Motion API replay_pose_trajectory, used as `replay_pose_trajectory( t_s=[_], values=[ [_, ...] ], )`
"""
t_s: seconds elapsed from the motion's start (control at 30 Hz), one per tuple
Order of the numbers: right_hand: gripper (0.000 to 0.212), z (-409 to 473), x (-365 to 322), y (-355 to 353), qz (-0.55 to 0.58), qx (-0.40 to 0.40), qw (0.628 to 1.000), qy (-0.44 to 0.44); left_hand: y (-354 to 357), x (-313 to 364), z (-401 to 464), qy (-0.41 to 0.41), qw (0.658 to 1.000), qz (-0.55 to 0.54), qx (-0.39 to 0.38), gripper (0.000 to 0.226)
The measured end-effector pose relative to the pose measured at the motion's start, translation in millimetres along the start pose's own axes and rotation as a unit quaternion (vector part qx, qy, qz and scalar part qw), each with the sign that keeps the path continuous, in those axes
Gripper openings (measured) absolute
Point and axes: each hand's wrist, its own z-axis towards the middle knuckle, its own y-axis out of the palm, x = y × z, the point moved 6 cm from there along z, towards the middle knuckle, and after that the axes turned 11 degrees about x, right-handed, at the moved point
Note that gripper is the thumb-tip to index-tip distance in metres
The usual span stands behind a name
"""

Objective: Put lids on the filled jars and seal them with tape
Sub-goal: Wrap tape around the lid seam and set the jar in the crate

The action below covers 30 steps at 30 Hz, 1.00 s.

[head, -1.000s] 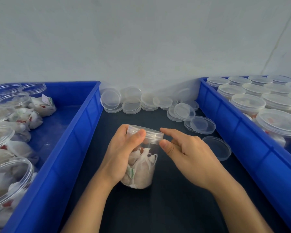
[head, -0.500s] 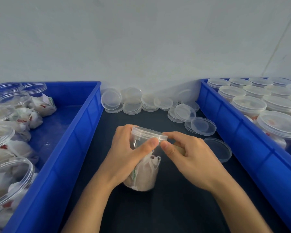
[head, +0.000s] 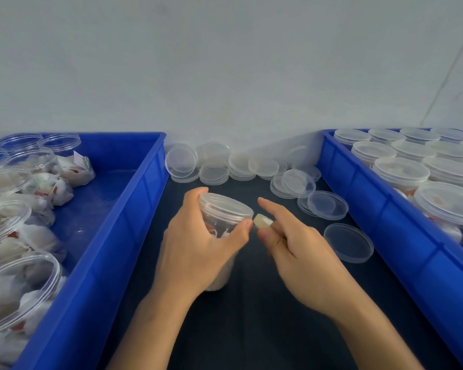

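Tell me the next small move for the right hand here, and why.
Probably bring the tape piece up to the lid rim and press it on. The left hand has the jar in its grip with the lid already on, and the right hand pinches the tape just beside the rim, seemingly not yet stuck to it.

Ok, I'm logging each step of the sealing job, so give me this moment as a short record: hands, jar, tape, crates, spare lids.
left hand: grips the jar below its lid
jar: filled, lid on, tilted, on the dark table
right hand: pinches a strip of tape beside the lid, forefinger stretched out
tape: one end close to the lid rim; contact unclear
left crate: open filled jars
right crate: lidded jars
spare lids: piled along the wall, a few nearer the right crate
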Motion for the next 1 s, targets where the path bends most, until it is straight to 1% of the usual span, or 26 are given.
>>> replay_pose_trajectory(
  t_s=[0.1,0.2,0.3,0.37,0.43,0.5,0.57,0.63,0.73,0.87,1.0],
  values=[
    [0.054,2.4,3.4,-0.7,-0.025,-0.003,1.000,0.004,-0.4,-4.8,2.7,0.003,0.999,0.034,-0.001,0.076],
    [0.055,2.3,3.4,-3.5,-0.065,0.000,0.998,0.002,0.7,-8.4,3.4,0.002,0.999,0.039,-0.006,0.082],
    [0.048,2.3,5.3,-3.0,-0.103,0.006,0.995,0.017,1.6,-8.6,3.1,0.009,0.999,0.043,-0.009,0.079],
    [0.040,2.3,8.3,-0.7,-0.115,0.001,0.992,0.048,2.8,-8.6,2.7,0.014,0.999,0.051,-0.012,0.082],
    [0.041,1.8,10.2,1.7,-0.114,-0.003,0.991,0.066,3.2,-8.7,2.2,0.014,0.998,0.058,-0.013,0.085],
    [0.051,1.4,10.8,4.3,-0.101,-0.011,0.992,0.069,3.0,-9.0,1.9,0.008,0.998,0.056,-0.020,0.086],
    [0.057,1.8,10.8,5.4,-0.074,-0.023,0.994,0.075,2.6,-10.2,2.2,-0.002,0.998,0.045,-0.032,0.087],
    [0.060,2.4,10.0,4.7,-0.043,-0.025,0.996,0.075,2.2,-11.7,2.7,-0.008,0.998,0.037,-0.041,0.089],
    [0.059,2.8,6.9,-1.2,-0.013,0.005,0.998,0.060,2.2,-11.1,3.3,-0.001,0.998,0.040,-0.043,0.091],
    [0.063,1.9,-0.1,-6.9,-0.034,0.036,0.998,0.029,1.2,-10.0,4.0,0.004,0.999,0.038,-0.028,0.088],
    [0.059,1.5,-4.6,-8.4,-0.026,0.051,0.998,-0.001,1.0,-8.7,5.2,0.005,0.999,0.029,-0.018,0.085]
  ],
)
